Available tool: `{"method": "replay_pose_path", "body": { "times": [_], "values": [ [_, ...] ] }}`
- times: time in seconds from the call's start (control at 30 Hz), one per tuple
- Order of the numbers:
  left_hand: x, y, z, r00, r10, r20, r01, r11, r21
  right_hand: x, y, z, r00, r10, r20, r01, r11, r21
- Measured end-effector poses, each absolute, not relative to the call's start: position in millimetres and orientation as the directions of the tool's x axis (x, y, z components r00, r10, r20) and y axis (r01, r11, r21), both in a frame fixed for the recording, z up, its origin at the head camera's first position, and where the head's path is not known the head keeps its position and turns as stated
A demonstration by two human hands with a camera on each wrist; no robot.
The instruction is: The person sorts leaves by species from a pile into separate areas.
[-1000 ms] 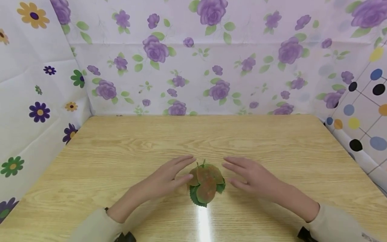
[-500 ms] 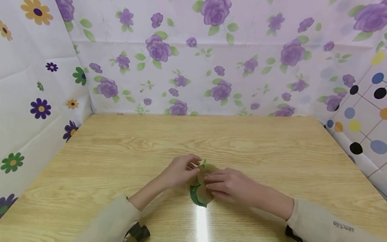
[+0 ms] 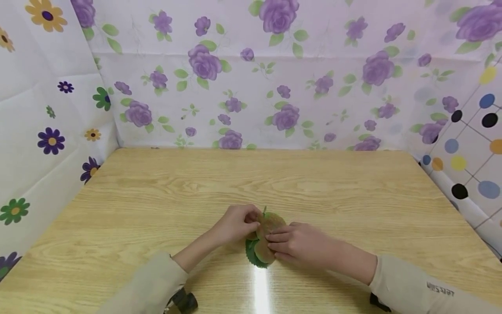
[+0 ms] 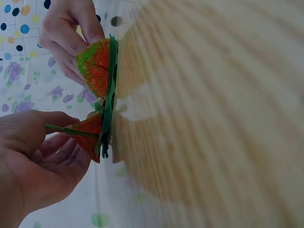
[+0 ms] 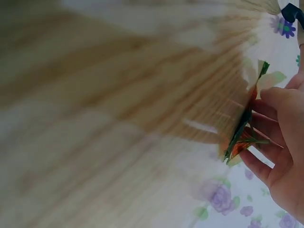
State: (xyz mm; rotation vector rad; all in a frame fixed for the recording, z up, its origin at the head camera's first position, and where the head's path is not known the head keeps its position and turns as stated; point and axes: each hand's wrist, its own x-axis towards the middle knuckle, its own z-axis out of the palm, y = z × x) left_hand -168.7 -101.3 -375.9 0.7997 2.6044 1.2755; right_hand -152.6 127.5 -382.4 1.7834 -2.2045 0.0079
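An artificial fruit cluster [image 3: 271,221], orange-red with green tinges and serrated green leaves [image 3: 254,255], lies on the wooden table in front of me. At its left piece, my left hand [image 3: 235,223] pinches between thumb and bent fingers, near a thin green stem [image 4: 55,127] in the left wrist view. From the other side my right hand [image 3: 303,242] holds the right and near part, fingers over the top and covering some of it. In the right wrist view the cluster [image 5: 243,121] appears edge-on, partly behind the right hand [image 5: 287,137].
The light wooden table [image 3: 164,187] stretches away on all sides. A purple-rose cloth [image 3: 333,78] hangs at the back, a daisy-print cloth [image 3: 27,117] at the left and a dotted cloth [image 3: 474,165] at the right.
Both hands have come in from either side of the cluster and taken hold of it. Over the last half second the left fingers have closed in slightly. The cluster has stayed in place.
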Motion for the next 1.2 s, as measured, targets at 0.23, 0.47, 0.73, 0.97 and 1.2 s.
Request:
{"method": "replay_pose_path", "body": {
  "times": [0.23,0.47,0.73,0.97,1.2],
  "values": [
    [-169,-98,-377,-0.867,0.487,0.102,0.386,0.529,0.756,-144,134,-388,-0.248,-0.952,0.181,-0.935,0.284,0.211],
    [-168,-97,-375,-0.875,0.474,0.099,0.377,0.538,0.753,-141,138,-393,-0.259,-0.954,0.151,-0.928,0.289,0.234],
    [-168,-96,-369,-0.879,0.45,0.157,0.409,0.546,0.731,-140,141,-395,-0.258,-0.952,0.167,-0.926,0.293,0.239],
    [-171,-98,-364,-0.885,0.412,0.218,0.438,0.574,0.692,-141,142,-395,-0.257,-0.952,0.164,-0.928,0.291,0.231],
    [-173,-104,-361,-0.893,0.366,0.263,0.44,0.578,0.688,-140,141,-393,-0.269,-0.953,0.138,-0.932,0.294,0.211]
  ]
}}
